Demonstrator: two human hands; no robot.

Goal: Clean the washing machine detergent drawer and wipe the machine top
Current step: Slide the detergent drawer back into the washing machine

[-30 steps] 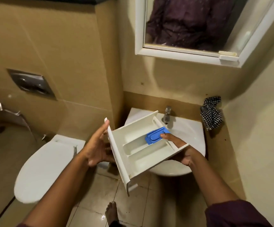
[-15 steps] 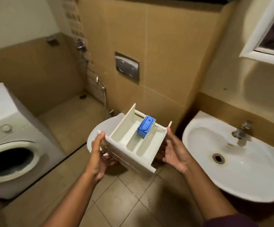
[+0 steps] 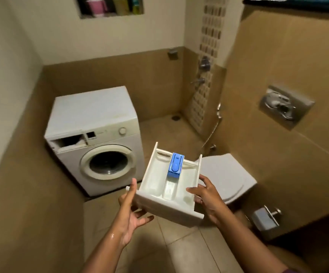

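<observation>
A beige-tiled bathroom with a tan floor lies below the camera. Both hands carry a white plastic detergent drawer (image 3: 169,186) with a blue insert (image 3: 175,168) in its middle compartment — held in the air above the floor. The left hand (image 3: 129,211) cups the drawer's near left corner from beneath; the right hand (image 3: 207,198) grips its right wall, thumb inside. Beyond the left hand stands a white front-loading washing machine (image 3: 94,134), its drawer slot (image 3: 68,142) open. Beyond the right hand sits a white toilet (image 3: 228,178), lid closed.
</observation>
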